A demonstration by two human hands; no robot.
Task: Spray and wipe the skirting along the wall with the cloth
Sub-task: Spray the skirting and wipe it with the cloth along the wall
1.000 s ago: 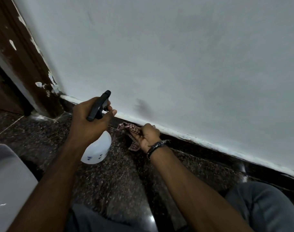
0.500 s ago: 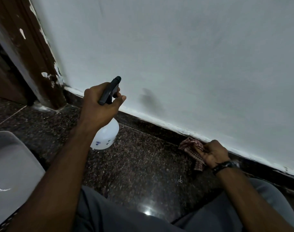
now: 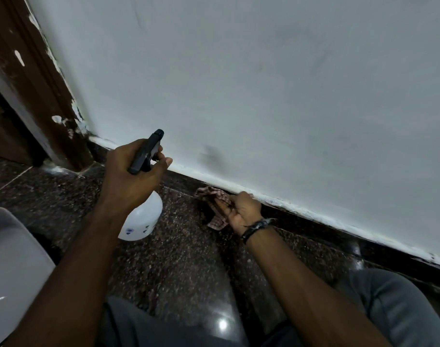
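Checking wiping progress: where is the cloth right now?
In the head view, right of centre: the checked cloth is gripped by the right hand against the dark skirting, right of the spray bottle.

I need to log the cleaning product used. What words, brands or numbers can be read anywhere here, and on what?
None can be read.
Spray bottle: small blue marks on its white body, too blurred to read.
Grey object at left: a white mark, not legible as text.

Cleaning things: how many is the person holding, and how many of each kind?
White plastic spray bottle with black trigger head, held by the left hand: 1
Red-and-white checked cloth, gripped by the right hand against the dark skirting: 1
Total: 2
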